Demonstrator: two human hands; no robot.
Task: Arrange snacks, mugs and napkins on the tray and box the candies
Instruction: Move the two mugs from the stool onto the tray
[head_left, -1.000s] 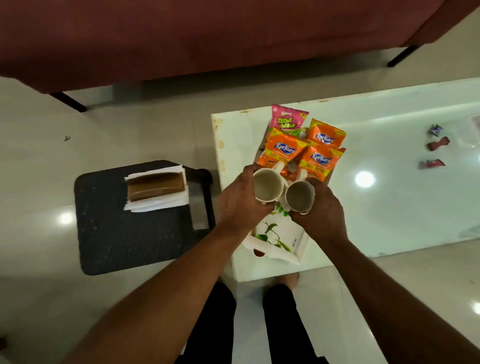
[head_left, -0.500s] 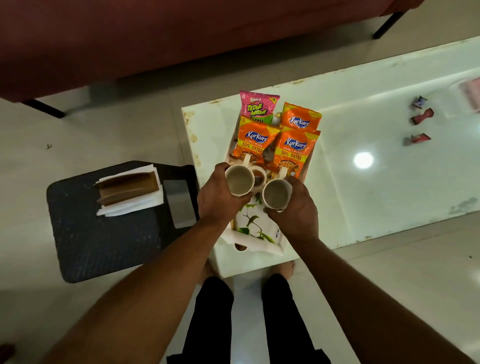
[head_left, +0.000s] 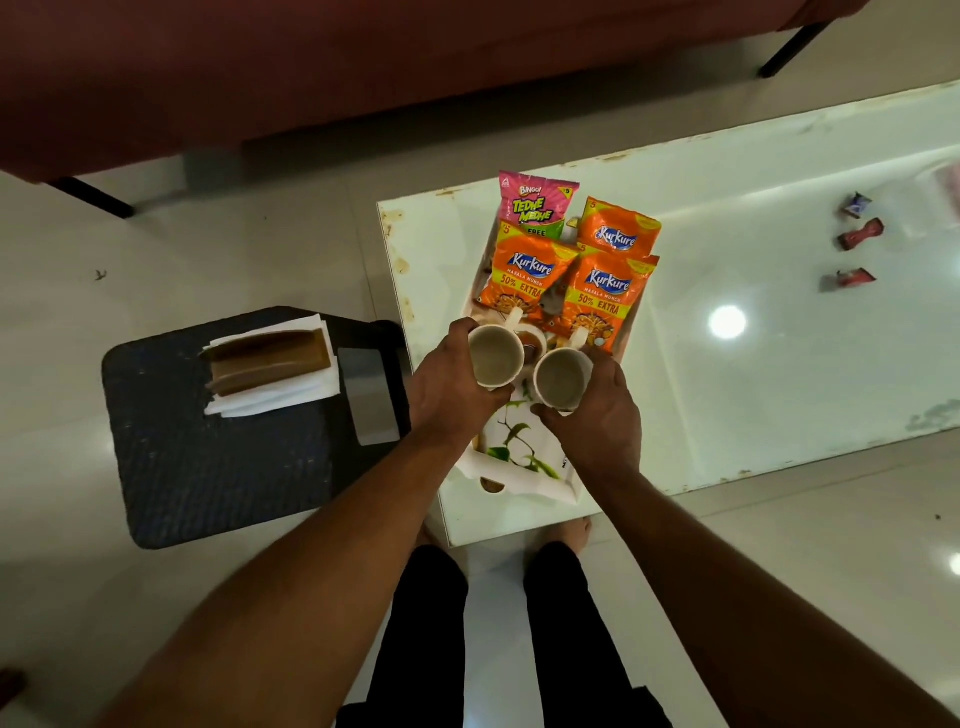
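Glossy white surface (head_left: 779, 364), near-left end carrying white leaf-print tray (head_left: 524, 467). Black woven stool (head_left: 208, 467) on floor just left of surface, w/ stack of white napkins (head_left: 270, 400) under a brown holder (head_left: 267, 358), grey flat block (head_left: 369, 397) beside them.

On tray's far half: pink Bingo Tedhe Medhe pkt (head_left: 535, 202) at back-left, three orange Kurkure pkts – back-right (head_left: 618, 234), front-left (head_left: 527, 275), front-right (head_left: 605, 293), overlapping.

Left hand (head_left: 449, 395) wrapped around left white mug (head_left: 494, 358); right hand (head_left: 597, 421) wrapped around right white mug (head_left: 561, 376). Both mugs upright, side by side over tray middle, handles pointing away toward pkts. Resting on tray or held above it: can't tell.

Three wrapped candies (head_left: 857, 239) loose on surface, well right of tray.
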